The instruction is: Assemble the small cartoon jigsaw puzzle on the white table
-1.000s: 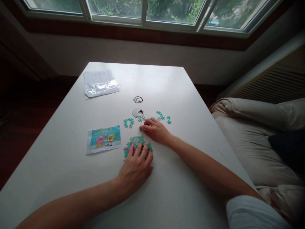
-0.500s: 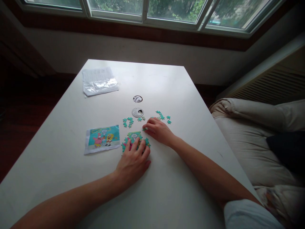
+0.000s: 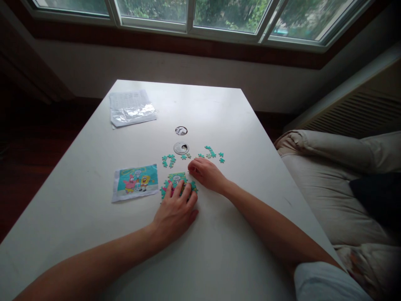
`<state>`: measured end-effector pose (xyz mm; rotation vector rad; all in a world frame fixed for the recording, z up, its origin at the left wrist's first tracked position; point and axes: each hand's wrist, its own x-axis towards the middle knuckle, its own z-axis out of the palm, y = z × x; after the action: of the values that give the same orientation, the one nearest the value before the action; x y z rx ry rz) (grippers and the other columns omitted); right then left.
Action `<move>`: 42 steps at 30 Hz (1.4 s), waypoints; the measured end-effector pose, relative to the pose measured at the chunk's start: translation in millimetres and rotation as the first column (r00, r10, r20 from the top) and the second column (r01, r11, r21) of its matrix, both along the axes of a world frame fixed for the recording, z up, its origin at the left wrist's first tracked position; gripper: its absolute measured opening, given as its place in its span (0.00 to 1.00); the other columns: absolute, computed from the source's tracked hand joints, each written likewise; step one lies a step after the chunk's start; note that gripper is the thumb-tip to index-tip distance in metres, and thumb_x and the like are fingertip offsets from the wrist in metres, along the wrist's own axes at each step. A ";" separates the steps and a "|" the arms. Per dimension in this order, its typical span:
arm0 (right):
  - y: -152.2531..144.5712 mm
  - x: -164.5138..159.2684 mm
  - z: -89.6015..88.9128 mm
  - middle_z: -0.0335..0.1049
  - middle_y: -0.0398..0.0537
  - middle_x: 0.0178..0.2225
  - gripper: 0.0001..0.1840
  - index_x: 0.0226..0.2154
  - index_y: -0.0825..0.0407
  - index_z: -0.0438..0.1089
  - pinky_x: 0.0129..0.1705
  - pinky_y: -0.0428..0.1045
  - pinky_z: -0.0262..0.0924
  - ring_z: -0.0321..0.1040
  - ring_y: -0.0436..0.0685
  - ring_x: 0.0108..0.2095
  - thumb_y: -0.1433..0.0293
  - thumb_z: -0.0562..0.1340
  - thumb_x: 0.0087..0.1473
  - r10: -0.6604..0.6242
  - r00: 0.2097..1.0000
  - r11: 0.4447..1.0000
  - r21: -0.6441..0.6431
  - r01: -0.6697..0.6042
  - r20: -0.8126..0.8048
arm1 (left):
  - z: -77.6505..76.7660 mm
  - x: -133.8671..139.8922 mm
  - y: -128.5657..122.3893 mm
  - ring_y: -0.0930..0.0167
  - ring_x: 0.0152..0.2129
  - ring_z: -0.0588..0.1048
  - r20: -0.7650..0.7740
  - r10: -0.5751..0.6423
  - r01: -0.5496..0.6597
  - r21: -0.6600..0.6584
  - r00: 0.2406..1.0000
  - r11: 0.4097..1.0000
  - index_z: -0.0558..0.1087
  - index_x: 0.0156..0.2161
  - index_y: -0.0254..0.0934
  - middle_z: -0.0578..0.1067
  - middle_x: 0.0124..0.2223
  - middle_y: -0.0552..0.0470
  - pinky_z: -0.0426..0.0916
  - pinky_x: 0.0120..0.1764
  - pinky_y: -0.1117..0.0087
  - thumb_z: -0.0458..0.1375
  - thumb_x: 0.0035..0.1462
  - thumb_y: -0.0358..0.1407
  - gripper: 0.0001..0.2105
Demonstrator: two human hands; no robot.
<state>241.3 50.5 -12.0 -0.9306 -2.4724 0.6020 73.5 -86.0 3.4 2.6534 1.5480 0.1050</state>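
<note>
My left hand (image 3: 176,207) lies with fingers spread over a partly joined jigsaw puzzle (image 3: 177,177), its fingertips hiding much of the picture. Green edges and a pale cartoon face show above the fingers. Just beyond the puzzle's upper right corner, my right hand (image 3: 205,173) is closed in a pinch on a small puzzle piece (image 3: 189,171), mostly hidden by the fingertips. Loose teal puzzle pieces (image 3: 210,151) lie behind that hand, and another group of loose pieces (image 3: 171,159) sits above the puzzle.
Left of the puzzle lies a picture sheet (image 3: 136,182) with cartoon figures. A clear plastic bag with paper (image 3: 133,110) rests at the table's far left. Two round fittings (image 3: 181,147) are set in the white table (image 3: 219,113). A beige sofa (image 3: 316,179) stands at right.
My right hand has turned and drawn slightly toward me, uncovering a few loose pieces behind it. My left hand stays on the puzzle.
</note>
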 end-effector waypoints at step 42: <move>8.2 -1.5 -4.3 0.76 0.43 0.32 0.16 0.44 0.48 0.68 0.30 0.47 0.63 0.74 0.52 0.31 0.58 0.67 0.56 -0.370 0.768 0.765 -0.640 -0.068 -0.524 | -13.5 -6.4 12.1 0.53 0.65 0.60 0.096 -0.076 0.073 0.036 0.993 0.997 0.67 0.61 0.36 0.61 0.69 0.40 0.53 0.65 0.46 0.53 0.66 0.45 0.22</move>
<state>239.8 58.8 -16.3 -0.9431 -1.5567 1.4712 67.1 -74.0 -10.1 2.6829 1.4293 0.2530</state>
